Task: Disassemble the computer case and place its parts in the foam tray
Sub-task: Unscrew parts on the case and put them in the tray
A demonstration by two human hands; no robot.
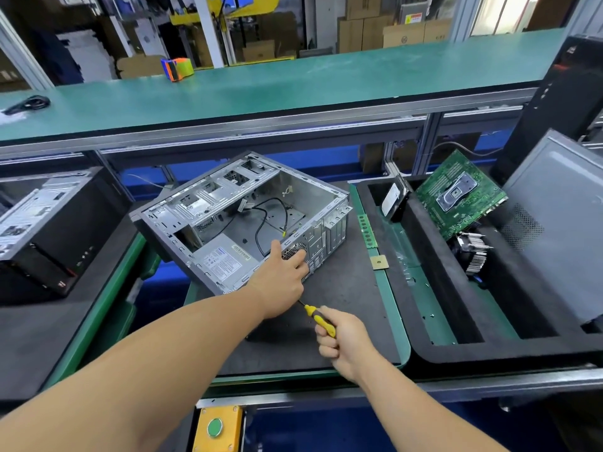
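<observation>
The open grey computer case (228, 207) lies on its side on a black mat, with its power supply (222, 261) and loose black cables still inside. My left hand (280, 278) grips the case's rear edge beside the power supply, thumb up on the rim. Just behind it, my right hand (339, 340) holds a yellow-handled screwdriver (319, 321) whose shaft points toward the case's back panel. At the right, the black foam tray (424, 256) carries a green motherboard (460, 194), a hard drive (394, 197) and a finned heatsink (473, 252).
A grey side panel (554, 223) leans in the tray's right part. A RAM stick (367, 230) and a small chip (378, 262) lie on the green strip between mat and tray. Another black computer (42, 230) sits at left. A yellow box with a green button (217, 429) is below.
</observation>
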